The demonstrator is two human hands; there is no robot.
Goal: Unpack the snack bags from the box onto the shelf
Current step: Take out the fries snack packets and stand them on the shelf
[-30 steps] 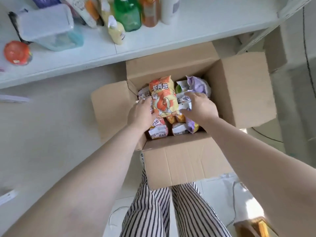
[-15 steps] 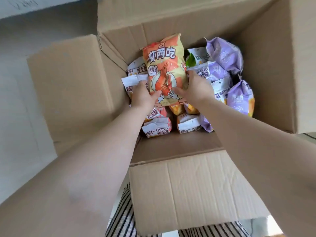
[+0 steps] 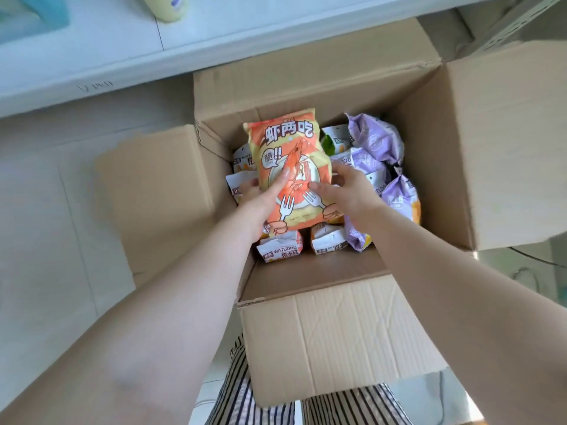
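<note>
Nearest, the near flap of the cardboard box [image 3: 337,332] hangs out over striped trousers [image 3: 233,400]; inside, along the near wall, lie small white WATUDOU packets [image 3: 280,250]. Above them both hands hold the orange shrimp-snack bag [image 3: 290,167] roughly upright over the middle of the box; the left hand [image 3: 260,200] has its thumb across the front and fingers behind, the right hand [image 3: 346,191] pinches the right edge with curled fingers. The bag looks puffed, light, crinkly and slippery, its contents likely brittle; holding by the side edges or sealed top seems safest, without squeezing. Purple bags [image 3: 377,142] crowd the right wall; beyond the far flap runs the white shelf [image 3: 214,32] edge, a yellow bottle [image 3: 168,7] on it.
</note>
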